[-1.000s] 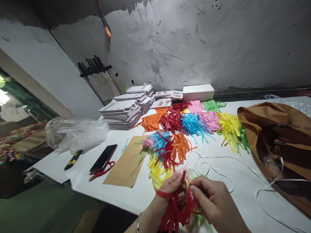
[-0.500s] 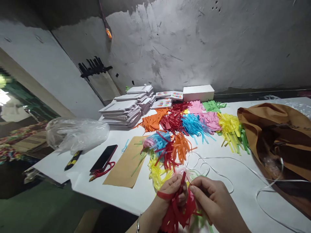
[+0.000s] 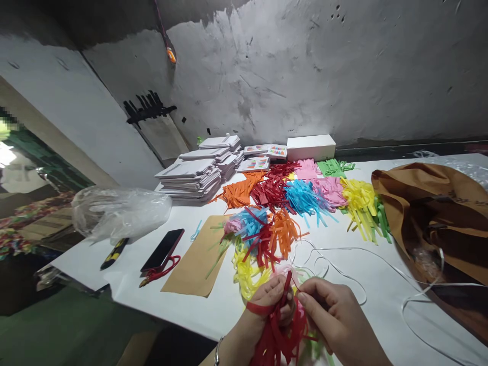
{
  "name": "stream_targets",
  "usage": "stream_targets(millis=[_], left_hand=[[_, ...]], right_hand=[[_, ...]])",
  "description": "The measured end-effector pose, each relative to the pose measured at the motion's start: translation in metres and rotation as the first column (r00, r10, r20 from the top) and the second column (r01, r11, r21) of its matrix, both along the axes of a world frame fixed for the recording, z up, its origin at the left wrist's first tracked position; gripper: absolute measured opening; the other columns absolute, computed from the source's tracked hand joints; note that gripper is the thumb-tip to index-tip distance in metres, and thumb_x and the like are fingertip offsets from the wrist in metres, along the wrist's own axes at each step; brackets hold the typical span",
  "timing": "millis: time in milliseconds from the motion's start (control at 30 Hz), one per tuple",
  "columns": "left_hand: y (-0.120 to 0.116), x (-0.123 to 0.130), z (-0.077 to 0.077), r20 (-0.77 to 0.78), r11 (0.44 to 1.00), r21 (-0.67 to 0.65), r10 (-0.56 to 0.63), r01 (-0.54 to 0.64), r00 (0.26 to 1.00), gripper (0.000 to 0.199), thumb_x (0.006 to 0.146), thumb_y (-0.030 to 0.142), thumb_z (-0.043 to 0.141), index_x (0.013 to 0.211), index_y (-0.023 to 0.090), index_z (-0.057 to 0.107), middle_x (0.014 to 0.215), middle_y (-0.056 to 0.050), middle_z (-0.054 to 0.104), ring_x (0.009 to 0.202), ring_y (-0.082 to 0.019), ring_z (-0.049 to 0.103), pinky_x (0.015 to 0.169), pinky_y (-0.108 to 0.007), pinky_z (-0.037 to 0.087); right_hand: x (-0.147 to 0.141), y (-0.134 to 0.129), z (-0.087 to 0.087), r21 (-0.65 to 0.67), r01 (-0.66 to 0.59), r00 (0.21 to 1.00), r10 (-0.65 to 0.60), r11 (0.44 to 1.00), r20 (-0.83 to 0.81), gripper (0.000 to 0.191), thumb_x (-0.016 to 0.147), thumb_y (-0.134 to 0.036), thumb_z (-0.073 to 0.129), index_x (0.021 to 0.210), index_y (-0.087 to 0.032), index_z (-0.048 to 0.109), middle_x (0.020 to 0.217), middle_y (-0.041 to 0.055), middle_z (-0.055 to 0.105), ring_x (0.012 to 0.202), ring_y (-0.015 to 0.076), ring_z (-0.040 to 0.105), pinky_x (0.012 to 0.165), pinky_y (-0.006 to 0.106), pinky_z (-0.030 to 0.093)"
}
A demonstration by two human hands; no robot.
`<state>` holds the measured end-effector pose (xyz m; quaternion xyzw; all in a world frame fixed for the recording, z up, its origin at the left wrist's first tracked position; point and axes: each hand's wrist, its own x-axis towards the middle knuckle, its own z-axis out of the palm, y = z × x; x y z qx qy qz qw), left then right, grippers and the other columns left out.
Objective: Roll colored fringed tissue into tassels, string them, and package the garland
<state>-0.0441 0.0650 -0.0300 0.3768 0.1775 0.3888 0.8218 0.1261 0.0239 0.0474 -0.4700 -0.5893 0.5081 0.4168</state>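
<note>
My left hand [image 3: 269,305] is closed around a red paper tassel [image 3: 276,340], whose strips hang down below it, with one strip lying across the back of the hand. A rolled red end sticks up between my fingers. Just to the right, my right hand [image 3: 328,310] pinches a thin red strand at the tassel's top. Beyond the hands lie a yellow tassel [image 3: 247,274], an orange tassel [image 3: 284,231] and a blue tassel [image 3: 251,221]. White string [image 3: 343,274] loops over the table to the right.
Farther back are piled tassels [image 3: 270,193], stacked white packets [image 3: 190,175] and a white box [image 3: 310,147]. At left lie a brown paper sheet [image 3: 194,259], a phone [image 3: 163,249], red-handled scissors [image 3: 160,273], a cutter [image 3: 114,254] and a plastic bag [image 3: 122,211]. A brown bag [image 3: 438,203] stands right.
</note>
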Motion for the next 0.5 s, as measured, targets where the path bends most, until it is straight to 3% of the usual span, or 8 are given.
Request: stream_targets(millis=[133, 267, 400, 500], left_hand=[[-0.003, -0.001, 0.011, -0.049, 1.000, -0.002, 0.022, -0.022, 0.999, 0.042, 0.086, 0.054, 0.070, 0.078, 0.017, 0.051, 0.050, 0.008, 0.045, 0.039, -0.004, 0.029, 0.044, -0.017, 0.023], [-0.009, -0.003, 0.026, -0.153, 0.994, 0.017, 0.107, -0.106, 0.982, 0.036, 0.087, 0.046, 0.072, 0.081, 0.017, 0.052, 0.058, 0.006, 0.048, 0.047, -0.005, 0.034, 0.048, -0.018, 0.023], [-0.013, -0.006, 0.037, -0.386, 0.960, 0.201, 0.261, -0.196, 0.885, 0.040, 0.083, 0.049, 0.076, 0.077, 0.015, 0.055, 0.064, 0.005, 0.046, 0.057, -0.008, 0.034, 0.055, -0.021, 0.025], [-0.014, -0.009, 0.040, -0.478, 0.912, 0.374, 0.347, -0.170, 0.807, 0.042, 0.085, 0.054, 0.070, 0.075, 0.015, 0.057, 0.066, 0.002, 0.048, 0.060, -0.010, 0.038, 0.058, -0.023, 0.029]], right_hand=[[0.002, 0.002, -0.001, 0.071, -0.003, 0.998, -0.002, 0.997, 0.063, 0.039, 0.094, -0.048, 0.051, 0.074, -0.019, 0.066, 0.066, 0.0028, 0.064, 0.056, 0.0134, 0.054, 0.050, 0.022, 0.041], [0.006, 0.002, 0.000, 0.132, -0.056, 0.975, 0.026, 0.990, 0.220, 0.028, 0.093, -0.033, 0.051, 0.072, -0.020, 0.063, 0.063, -0.0001, 0.061, 0.059, 0.0127, 0.053, 0.052, 0.022, 0.038], [0.005, 0.003, -0.003, -0.016, -0.045, 0.992, 0.047, 0.999, 0.121, 0.029, 0.093, -0.039, 0.053, 0.073, -0.020, 0.062, 0.060, -0.0027, 0.055, 0.046, 0.0089, 0.047, 0.042, 0.020, 0.033], [0.002, 0.004, -0.011, -0.172, -0.057, 0.996, 0.043, 0.984, -0.083, 0.034, 0.089, -0.047, 0.062, 0.108, -0.020, 0.065, 0.060, -0.0060, 0.056, 0.038, 0.0077, 0.046, 0.038, 0.019, 0.036]])
